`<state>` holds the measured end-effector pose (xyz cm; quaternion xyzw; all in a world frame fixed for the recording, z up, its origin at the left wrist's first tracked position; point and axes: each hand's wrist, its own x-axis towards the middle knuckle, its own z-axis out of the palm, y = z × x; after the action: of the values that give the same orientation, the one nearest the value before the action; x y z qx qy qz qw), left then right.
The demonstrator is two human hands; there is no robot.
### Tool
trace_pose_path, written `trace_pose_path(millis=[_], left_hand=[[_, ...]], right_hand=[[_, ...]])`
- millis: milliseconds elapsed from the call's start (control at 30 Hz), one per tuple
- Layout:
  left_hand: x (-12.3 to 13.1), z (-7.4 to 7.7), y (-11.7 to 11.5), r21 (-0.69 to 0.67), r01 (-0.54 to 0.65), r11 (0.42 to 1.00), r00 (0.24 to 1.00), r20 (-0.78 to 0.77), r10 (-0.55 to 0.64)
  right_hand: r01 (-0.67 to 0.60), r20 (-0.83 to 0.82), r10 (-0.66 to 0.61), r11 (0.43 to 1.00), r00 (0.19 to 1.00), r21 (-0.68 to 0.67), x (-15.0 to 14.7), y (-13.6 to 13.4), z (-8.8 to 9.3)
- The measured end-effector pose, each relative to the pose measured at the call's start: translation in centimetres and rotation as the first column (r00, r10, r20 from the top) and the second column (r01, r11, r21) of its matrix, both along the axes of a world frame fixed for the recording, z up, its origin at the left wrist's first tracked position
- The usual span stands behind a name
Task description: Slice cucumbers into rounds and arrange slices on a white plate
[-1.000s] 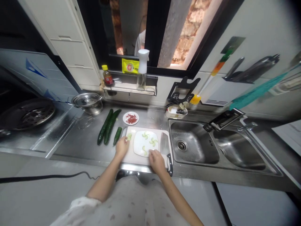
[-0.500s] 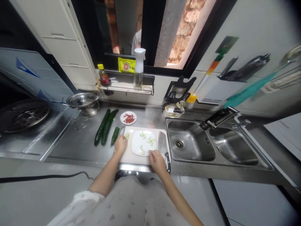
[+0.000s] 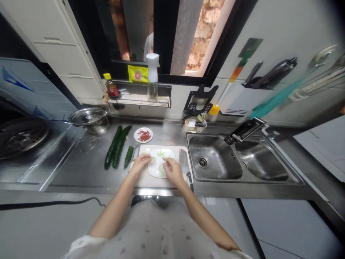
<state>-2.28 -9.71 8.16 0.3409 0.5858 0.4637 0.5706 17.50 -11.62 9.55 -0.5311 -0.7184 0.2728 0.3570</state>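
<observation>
A white plate (image 3: 155,172) lies on a pale cutting board (image 3: 142,182), with thin pale-green cucumber slices (image 3: 161,153) arranged in curved groups on it. My left hand (image 3: 140,166) reaches over the plate's left edge and pinches a cucumber slice (image 3: 152,160). Over the plate's right side, my right hand (image 3: 174,172) has its thumb and fingertips drawn together; whatever may be between them is too small to tell. A knife (image 3: 189,180) rests along the board's right edge, its black handle toward me. A short cucumber piece (image 3: 128,157) lies just left of the board.
Two long cucumbers (image 3: 116,149) and a small dish of red bits (image 3: 143,135) sit left and behind. A lidded steel pot (image 3: 93,120) stands farther left. The double sink (image 3: 215,180) borders the board on the right. A shelf (image 3: 137,101) holds bottles at the back.
My left hand has moved from the board's left side to the plate, now with a cucumber slice. My right hand has shifted up and left, from the plate's lower right edge to over it.
</observation>
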Motion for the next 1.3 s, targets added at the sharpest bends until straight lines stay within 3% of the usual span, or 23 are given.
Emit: trace_pose_path(millis=[133,300,433,567,667,767,933,1300], left_hand=[[1.1,2.3,-0.3,0.05,0.071,0.996,0.993,0.086,-0.075],[1.7,3.3,-0.4,0.085,0.079,0.993,0.993,0.077,-0.085],[1.6,3.0,-0.6,-0.043,0.049,0.998,0.995,0.086,-0.045],[2.0,2.9,-1.0,-0.213,0.175,0.961,0.943,0.318,-0.102],[2.4,3.3,-1.1,-0.216,0.234,0.948,0.901,0.414,-0.128],[2.6,4.1,-1.0,-0.129,0.227,0.965,0.912,0.376,-0.164],[2.4,5.3,-1.0,-0.015,0.134,0.991,0.965,0.229,-0.127],[2.6,6.7,-1.6,0.225,0.144,0.964,0.99,-0.02,-0.143]], right_hand=[[-0.038,-0.153,0.03,0.998,0.988,-0.047,-1.7,1.4,0.9],[-0.068,-0.214,0.047,0.994,0.976,-0.091,-2.6,2.2,1.4],[-0.05,-0.285,0.018,0.993,0.958,-0.108,-2.4,2.5,1.9],[-0.066,-0.336,0.024,0.991,0.942,-0.113,-2.1,2.5,2.4],[-0.085,-0.327,0.046,0.991,0.944,-0.105,-1.8,2.3,2.8],[-0.097,-0.293,0.068,0.992,0.954,-0.085,-1.5,2.1,3.2],[-0.131,-0.27,0.107,0.989,0.957,-0.07,-1.1,1.8,3.9],[-0.16,-0.356,0.093,0.973,0.93,-0.165,-1.3,1.5,4.7]])
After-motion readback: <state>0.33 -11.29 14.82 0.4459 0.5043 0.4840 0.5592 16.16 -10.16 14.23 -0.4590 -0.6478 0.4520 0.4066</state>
